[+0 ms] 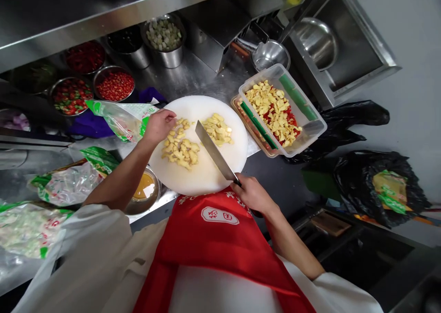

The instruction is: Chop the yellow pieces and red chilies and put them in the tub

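A white round cutting board [220, 175] carries two heaps of pale yellow pieces that look like ginger: whole chunks [182, 152] on the left and sliced ginger [217, 128] on the right. With its fingers curled together, my left hand [160, 125] is over the board's left edge, beside the chunks; whatever the fingertips hold is hidden. My right hand [253, 192] grips the black handle of a cleaver [216, 153] at the board's near edge. The blade points away from me, between the heaps. A clear plastic bin [312, 131] beyond the board holds ginger slices and chopped red chilli.
Steel pots of chopped red chillies [115, 86] and diced green vegetable [163, 35] stand beneath a steel shelf edge [103, 19]. Printed plastic bags [74, 184] and a bowl of yellow liquid [144, 187] lie left. A black-lined bin [358, 184] stands at right.
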